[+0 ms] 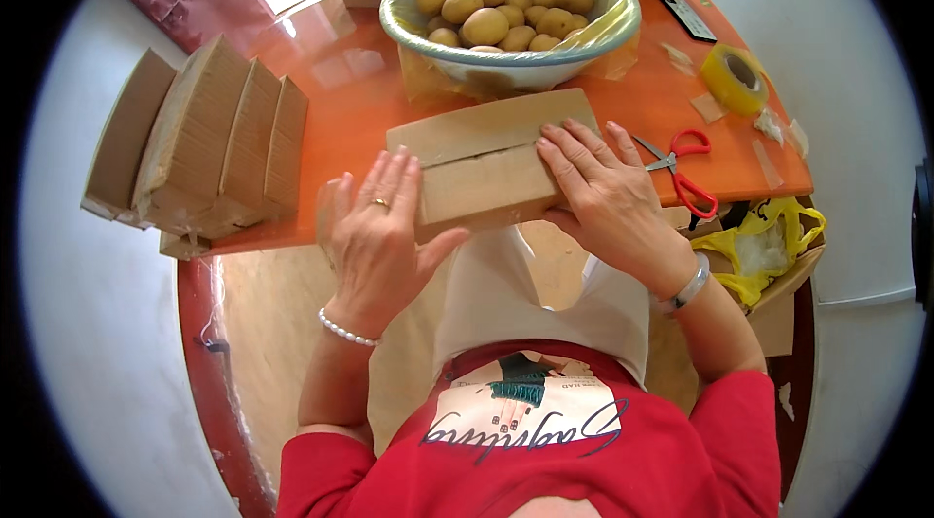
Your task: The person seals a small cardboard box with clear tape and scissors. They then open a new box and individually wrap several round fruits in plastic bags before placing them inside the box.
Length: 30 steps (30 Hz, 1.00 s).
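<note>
A small cardboard box (487,166) lies on the orange tabletop in front of me, its top flaps folded down to a narrow gap along the middle. My left hand (379,226) is against the box's left end, fingertips at the top edge and thumb near the front corner. Across the right end of the top spread the fingers of my right hand (602,186), with the thumb at the front side. Red-handled scissors (682,166) lie with blades parted just right of that hand. Behind the box stands a large basin (511,66) lined with clear plastic and heaped with potatoes (487,26).
Several cardboard boxes (197,146) stand in a row on the table's left. To the right are a roll of yellow tape (734,80), tape scraps (766,163) and a phone-like device (687,16). Below the right edge, a carton holds a yellow plastic bag (766,248).
</note>
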Each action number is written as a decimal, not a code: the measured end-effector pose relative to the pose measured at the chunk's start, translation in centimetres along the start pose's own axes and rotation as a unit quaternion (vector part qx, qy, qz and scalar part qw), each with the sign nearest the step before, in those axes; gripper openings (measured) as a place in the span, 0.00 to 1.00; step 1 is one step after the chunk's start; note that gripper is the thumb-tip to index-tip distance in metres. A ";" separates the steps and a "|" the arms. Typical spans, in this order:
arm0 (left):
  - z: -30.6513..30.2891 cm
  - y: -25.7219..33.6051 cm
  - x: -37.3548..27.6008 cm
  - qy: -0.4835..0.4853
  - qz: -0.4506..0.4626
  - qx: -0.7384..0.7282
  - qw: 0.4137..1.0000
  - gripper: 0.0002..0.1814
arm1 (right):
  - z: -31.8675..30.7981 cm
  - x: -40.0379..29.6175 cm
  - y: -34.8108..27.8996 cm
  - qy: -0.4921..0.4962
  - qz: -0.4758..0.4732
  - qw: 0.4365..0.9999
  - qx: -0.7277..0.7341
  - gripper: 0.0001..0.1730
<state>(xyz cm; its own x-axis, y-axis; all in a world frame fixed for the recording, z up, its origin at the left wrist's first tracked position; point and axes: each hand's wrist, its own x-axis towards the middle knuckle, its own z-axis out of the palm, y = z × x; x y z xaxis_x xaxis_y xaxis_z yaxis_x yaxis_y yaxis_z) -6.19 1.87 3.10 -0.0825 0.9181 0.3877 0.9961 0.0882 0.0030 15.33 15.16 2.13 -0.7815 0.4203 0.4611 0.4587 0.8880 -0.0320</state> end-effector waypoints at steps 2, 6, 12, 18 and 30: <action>0.1 0.7 0.3 0.030 -0.001 -0.014 0.999 0.39 | 0.1 0.3 -0.7 0.013 -0.006 1.000 -0.002 0.34; 1.4 1.6 0.8 0.063 0.057 -0.072 0.994 0.35 | 1.2 0.8 -1.4 0.046 -0.061 0.997 0.004 0.32; 3.4 0.2 -0.6 0.118 0.057 -0.120 0.984 0.30 | 1.6 0.5 -0.8 0.080 -0.071 0.993 0.055 0.30; 2.0 -0.2 -1.0 0.182 0.007 -0.125 0.975 0.36 | 0.2 0.7 -1.4 0.056 -0.008 0.994 0.095 0.35; 2.5 -1.2 -2.5 0.113 -0.040 -0.108 0.987 0.33 | 1.0 1.1 -0.9 0.021 -0.028 0.999 0.021 0.36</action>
<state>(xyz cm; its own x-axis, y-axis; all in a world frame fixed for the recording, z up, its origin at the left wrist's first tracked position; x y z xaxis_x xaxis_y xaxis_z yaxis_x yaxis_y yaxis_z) -7.22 0.46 -0.12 -0.1771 0.7994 0.5742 0.9721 0.0511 0.2287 13.60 15.02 1.80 -0.7871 0.3622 0.4994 0.3955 0.9175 -0.0421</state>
